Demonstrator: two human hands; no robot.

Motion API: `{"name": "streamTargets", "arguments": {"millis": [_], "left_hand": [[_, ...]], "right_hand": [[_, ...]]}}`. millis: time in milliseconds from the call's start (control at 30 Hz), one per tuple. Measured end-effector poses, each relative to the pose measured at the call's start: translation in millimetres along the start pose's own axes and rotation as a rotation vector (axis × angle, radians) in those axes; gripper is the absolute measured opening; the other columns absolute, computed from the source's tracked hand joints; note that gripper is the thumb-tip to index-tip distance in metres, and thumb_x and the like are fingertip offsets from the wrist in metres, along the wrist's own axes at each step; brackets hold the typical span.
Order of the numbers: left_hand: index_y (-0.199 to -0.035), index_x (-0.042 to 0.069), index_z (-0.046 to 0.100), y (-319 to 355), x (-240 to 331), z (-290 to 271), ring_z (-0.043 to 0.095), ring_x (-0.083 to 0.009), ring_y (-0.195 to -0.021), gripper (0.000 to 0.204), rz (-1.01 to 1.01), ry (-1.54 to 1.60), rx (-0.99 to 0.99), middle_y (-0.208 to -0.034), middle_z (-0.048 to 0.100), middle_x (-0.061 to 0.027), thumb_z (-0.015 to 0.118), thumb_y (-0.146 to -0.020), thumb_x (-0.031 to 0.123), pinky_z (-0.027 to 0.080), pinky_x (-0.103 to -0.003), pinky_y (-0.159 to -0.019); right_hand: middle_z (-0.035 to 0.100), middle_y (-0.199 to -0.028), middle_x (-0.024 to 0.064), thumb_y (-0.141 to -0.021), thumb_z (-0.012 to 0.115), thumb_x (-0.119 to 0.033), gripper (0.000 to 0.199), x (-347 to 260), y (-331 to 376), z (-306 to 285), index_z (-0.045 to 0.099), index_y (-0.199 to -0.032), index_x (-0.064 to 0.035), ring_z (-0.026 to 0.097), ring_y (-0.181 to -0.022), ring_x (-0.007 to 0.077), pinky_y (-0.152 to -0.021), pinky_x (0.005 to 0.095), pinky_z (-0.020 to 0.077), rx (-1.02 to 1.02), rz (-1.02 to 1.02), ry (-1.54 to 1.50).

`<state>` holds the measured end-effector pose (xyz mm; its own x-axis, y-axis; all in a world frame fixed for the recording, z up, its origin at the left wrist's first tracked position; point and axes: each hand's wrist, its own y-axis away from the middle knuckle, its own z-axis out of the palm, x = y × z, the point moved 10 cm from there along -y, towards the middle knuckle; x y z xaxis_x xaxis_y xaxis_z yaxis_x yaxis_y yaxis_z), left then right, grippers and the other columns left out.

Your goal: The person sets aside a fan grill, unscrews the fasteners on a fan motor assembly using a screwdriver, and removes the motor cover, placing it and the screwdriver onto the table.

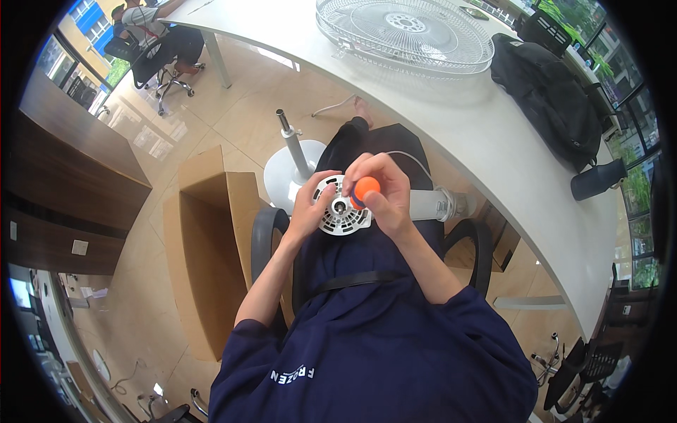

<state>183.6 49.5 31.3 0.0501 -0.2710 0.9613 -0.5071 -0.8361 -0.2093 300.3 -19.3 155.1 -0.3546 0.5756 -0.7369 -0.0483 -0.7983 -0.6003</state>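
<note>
The round, slotted white motor housing of a fan [344,224] rests in my lap, facing up. My left hand [309,210] grips its left rim, thumb lying on the slotted face. Above its right side, my right hand [388,189] is closed round a screwdriver [367,187] with a rounded orange and dark blue handle. The screwdriver's shaft is hidden, so I cannot tell whether its tip touches the housing. From the housing a white fan neck [423,205] stretches right across my lap.
Left of my chair stands an open cardboard box [204,261]. Beyond it is a white round base with a metal pole [297,151]. On the curved white table [451,120] lie a wire fan grille [405,35], a black backpack [543,99] and a dark bottle [598,180]. Another person [144,25] sits far left.
</note>
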Motion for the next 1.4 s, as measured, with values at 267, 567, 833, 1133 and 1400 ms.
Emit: {"name": "streamTargets", "arguments": {"millis": [267,567,833,1133,1400], "left_hand": [[-0.128,0.0,0.063,-1,-2,0,0.066,-0.0197,-0.108,0.035,0.001,0.023,0.003,-0.116,0.07,-0.0133,0.057,-0.102,0.022,0.05,-0.034,-0.096],[-0.128,0.0,0.063,0,-4,0,0.065,-0.0196,-0.11,0.035,0.016,0.021,0.003,-0.116,0.07,-0.0139,0.057,-0.102,0.023,0.049,-0.034,-0.097],[-0.128,0.0,0.062,-1,2,2,0.065,-0.02,-0.111,0.036,-0.013,0.031,-0.005,-0.117,0.07,-0.0142,0.057,-0.102,0.024,0.049,-0.035,-0.098],[-0.129,0.0,0.062,0,-1,-1,0.066,-0.0194,-0.107,0.036,0.021,-0.002,0.005,-0.113,0.071,-0.0134,0.057,-0.102,0.025,0.05,-0.034,-0.096],[-0.128,0.0,0.062,-1,1,1,0.066,-0.0191,-0.107,0.036,-0.01,0.027,-0.012,-0.114,0.071,-0.0132,0.058,-0.102,0.024,0.05,-0.034,-0.095]], "right_hand": [[0.057,-0.087,0.0059,-0.094,0.074,-0.036,0.045,8,4,8,0.048,-0.114,-0.0046,0.053,-0.079,0.0103,-0.073,0.025,0.0434,-0.057,0.167,-0.081],[0.058,-0.089,0.0051,-0.094,0.076,-0.037,0.047,1,5,2,0.056,-0.118,-0.0023,0.054,-0.08,0.0099,-0.072,0.0254,0.0436,-0.037,-0.049,0.148],[0.059,-0.091,0.0045,-0.096,0.073,-0.039,0.052,6,7,6,0.046,-0.124,-0.0046,0.054,-0.082,0.009,-0.075,0.0245,0.0462,-0.072,0.092,0.089],[0.057,-0.093,0.005,-0.099,0.067,-0.046,0.054,4,-2,-2,0.05,-0.128,-0.0027,0.052,-0.083,0.0097,-0.075,0.0249,0.0451,-0.02,0.125,0.073],[0.056,-0.091,0.0069,-0.102,0.055,-0.056,0.06,14,7,1,0.05,-0.126,-0.0024,0.049,-0.075,0.0094,-0.071,0.0247,0.0448,-0.064,0.127,0.034]]}}
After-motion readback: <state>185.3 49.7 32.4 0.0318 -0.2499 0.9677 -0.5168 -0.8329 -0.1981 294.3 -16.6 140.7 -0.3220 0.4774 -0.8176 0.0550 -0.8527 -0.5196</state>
